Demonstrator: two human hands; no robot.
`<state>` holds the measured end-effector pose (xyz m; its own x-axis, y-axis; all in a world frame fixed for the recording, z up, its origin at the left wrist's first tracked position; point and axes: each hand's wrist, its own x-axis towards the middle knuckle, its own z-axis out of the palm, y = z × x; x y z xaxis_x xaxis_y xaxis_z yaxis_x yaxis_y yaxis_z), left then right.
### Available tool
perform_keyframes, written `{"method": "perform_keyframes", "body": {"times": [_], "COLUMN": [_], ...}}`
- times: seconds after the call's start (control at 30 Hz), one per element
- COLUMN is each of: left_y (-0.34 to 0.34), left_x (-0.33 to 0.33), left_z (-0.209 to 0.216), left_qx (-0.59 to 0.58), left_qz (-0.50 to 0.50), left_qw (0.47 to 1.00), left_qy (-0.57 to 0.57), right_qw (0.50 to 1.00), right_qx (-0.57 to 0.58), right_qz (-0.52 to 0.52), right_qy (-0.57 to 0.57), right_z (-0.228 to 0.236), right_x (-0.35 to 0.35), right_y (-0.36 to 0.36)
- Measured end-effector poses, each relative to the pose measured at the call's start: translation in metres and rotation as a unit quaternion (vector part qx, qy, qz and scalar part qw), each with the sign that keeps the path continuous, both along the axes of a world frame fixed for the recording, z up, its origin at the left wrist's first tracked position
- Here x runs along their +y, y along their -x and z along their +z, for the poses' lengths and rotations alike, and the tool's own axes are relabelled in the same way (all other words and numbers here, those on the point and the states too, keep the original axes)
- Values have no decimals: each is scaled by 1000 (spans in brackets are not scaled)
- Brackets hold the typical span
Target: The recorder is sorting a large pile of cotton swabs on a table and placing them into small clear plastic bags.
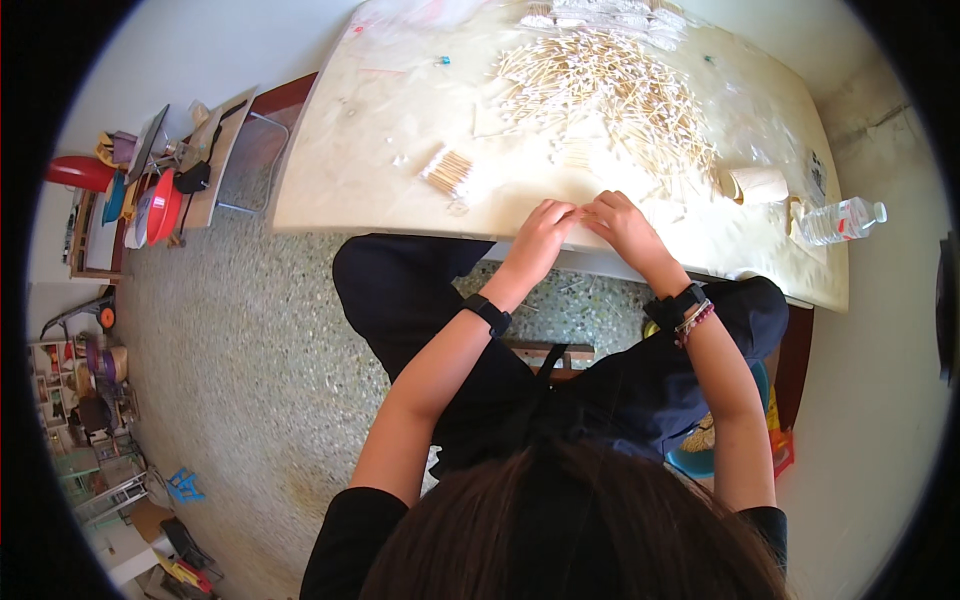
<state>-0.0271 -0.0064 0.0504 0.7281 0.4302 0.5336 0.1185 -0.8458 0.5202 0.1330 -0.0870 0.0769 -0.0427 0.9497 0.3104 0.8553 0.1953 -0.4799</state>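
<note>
At the near edge of the table [340,160], my left hand [542,235] and my right hand [628,230] meet, fingertips pinched together. Whatever lies between them is too small and hidden to make out. Just beyond the hands spreads a big loose heap of cotton swabs [610,85], with wooden sticks and white tips. A few swabs lie in a neat row [577,152] near my fingers. Left of my hands sits a small, evenly stacked bundle of cotton swabs [448,172].
Packed white bundles [605,18] line the far edge of the table, and clear plastic film [755,105] covers its right side. A beige roll [757,185] and a clear plastic bottle [840,222] stand at the right. Another table with red bowls [163,205] is to the left.
</note>
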Motion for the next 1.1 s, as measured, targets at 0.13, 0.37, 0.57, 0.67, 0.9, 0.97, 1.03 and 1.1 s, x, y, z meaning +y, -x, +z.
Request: {"method": "perform_keyframes", "body": {"times": [0.13,0.37,0.57,0.67,0.9,0.97,1.03,1.1], "left_y": [5,5,5,7,5,4,4,3], "left_x": [6,10,10,12,9,9,8,8], "left_z": [-4,-9,-10,-10,-6,-8,-10,-10], "left_qx": [16,-18,-23,-28,-29,-38,-47,-49], "left_qz": [-29,-55,-49,-53,-52,-47,-44,-45], "left_qw": [999,998,998,998,996,996,996,996], "left_qy": [9,16,16,32,63,59,60,61], "right_qw": [999,969,957,973,958,956,954,967], "right_qx": [-22,-238,-265,-205,-259,-265,-269,-197], "right_qz": [2,-47,-86,-65,-96,-108,-122,-113], "right_qy": [26,50,87,86,78,64,55,112], "right_z": [-4,-16,-15,-6,-22,-20,-14,-10], "right_x": [3,12,13,8,12,13,12,10], "right_y": [4,16,20,19,19,21,24,23]}}
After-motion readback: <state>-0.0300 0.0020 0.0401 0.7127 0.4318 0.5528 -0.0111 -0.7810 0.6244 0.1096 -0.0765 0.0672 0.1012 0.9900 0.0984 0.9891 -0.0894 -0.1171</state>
